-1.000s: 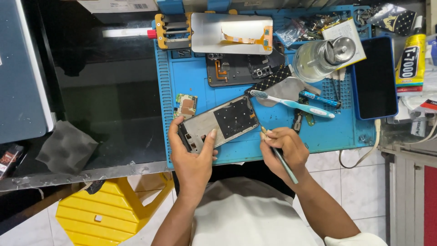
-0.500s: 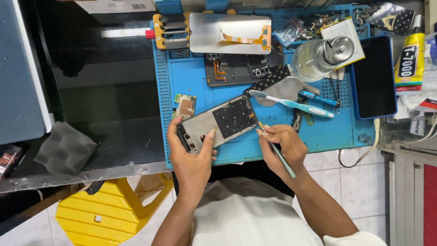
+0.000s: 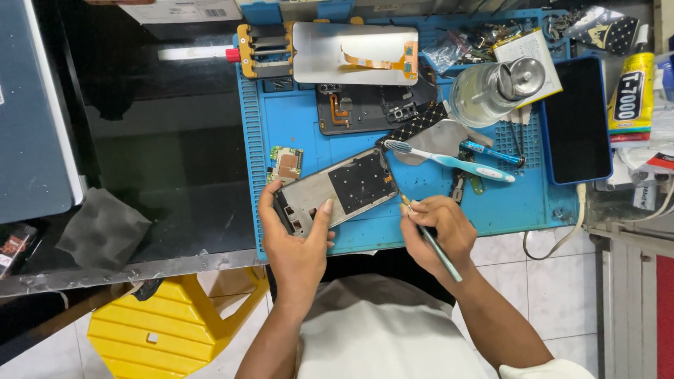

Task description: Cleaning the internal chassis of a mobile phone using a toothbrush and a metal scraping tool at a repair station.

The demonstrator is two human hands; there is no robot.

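Observation:
My left hand (image 3: 295, 242) grips the near end of an opened phone frame (image 3: 340, 188), which lies at a slant on the blue work mat (image 3: 309, 130). My thumb rests on the frame's grey plate beside its dark square section. My right hand (image 3: 439, 231) holds a thin metal tool (image 3: 430, 238) like a pen, its tip just to the right of the frame's lower right corner. A small green circuit board (image 3: 286, 163) sits on the mat right above my left hand.
A toothbrush (image 3: 449, 161), a glass dispenser bottle (image 3: 495, 90), a phone screen panel (image 3: 354, 52), a dark phone back part (image 3: 372, 109), a phone in a blue case (image 3: 577, 123) and a glue tube (image 3: 630, 95) lie around. A yellow stool (image 3: 172, 330) stands below left.
My right hand has shifted slightly, and the tool's tip stays close to the frame's right corner. My left hand and the frame have barely moved.

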